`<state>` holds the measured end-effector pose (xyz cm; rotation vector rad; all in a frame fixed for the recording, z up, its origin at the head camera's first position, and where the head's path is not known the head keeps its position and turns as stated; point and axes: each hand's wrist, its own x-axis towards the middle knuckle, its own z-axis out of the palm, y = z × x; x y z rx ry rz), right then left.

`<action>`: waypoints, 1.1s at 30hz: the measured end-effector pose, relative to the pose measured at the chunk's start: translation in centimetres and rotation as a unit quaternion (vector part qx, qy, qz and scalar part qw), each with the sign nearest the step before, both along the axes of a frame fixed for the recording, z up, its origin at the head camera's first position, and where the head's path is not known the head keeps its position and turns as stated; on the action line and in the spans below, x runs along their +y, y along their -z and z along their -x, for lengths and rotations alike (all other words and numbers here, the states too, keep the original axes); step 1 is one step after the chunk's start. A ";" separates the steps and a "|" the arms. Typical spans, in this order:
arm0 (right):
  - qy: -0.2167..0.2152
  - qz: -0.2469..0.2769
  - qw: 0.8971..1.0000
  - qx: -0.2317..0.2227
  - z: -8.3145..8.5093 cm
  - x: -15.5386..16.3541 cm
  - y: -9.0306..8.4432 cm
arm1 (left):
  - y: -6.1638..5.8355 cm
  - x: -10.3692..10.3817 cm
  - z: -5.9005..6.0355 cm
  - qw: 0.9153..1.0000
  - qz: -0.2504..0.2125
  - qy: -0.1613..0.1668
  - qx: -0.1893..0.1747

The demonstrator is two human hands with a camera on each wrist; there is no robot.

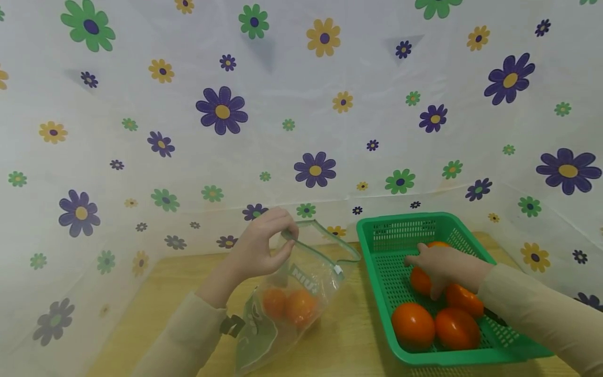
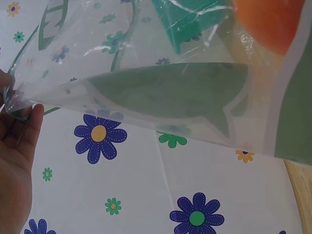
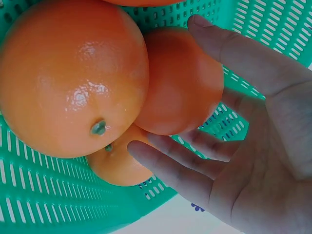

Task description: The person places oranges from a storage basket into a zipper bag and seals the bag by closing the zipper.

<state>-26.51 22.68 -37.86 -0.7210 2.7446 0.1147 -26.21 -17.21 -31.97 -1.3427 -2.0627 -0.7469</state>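
Observation:
My left hand (image 1: 264, 242) pinches the rim of a clear zip bag (image 1: 325, 280) between thumb and fingers. Its mouth gapes toward the right, with a white slider on the green zip track. Inside the bag lie oranges (image 1: 301, 308); one of them (image 2: 270, 22) shows through the plastic in the left wrist view. Over the green basket (image 1: 369, 272) reaches my right hand (image 1: 447, 266), fingers spread about an orange (image 3: 183, 80), the palm standing off from it. A larger orange (image 3: 68, 78) sits nearer the camera in the right wrist view.
Several more oranges, such as a front one (image 1: 413, 326), lie in the basket. Bag and basket stand side by side on a wooden table (image 1: 350, 335). A white curtain (image 1: 282, 141) printed with flowers encloses the back and sides.

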 end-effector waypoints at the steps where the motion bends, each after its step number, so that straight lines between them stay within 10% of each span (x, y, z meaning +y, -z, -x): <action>1: 0.002 -0.002 1.000 -0.001 0.0 0.0 0.0 | 0.0 0.0 0.0 1.000 0.000 0.000 0.000; 33: -0.005 -0.004 1.000 -0.001 0.2 0.2 0.8 | -0.2 0.0 -0.1 1.000 0.004 -0.006 -0.013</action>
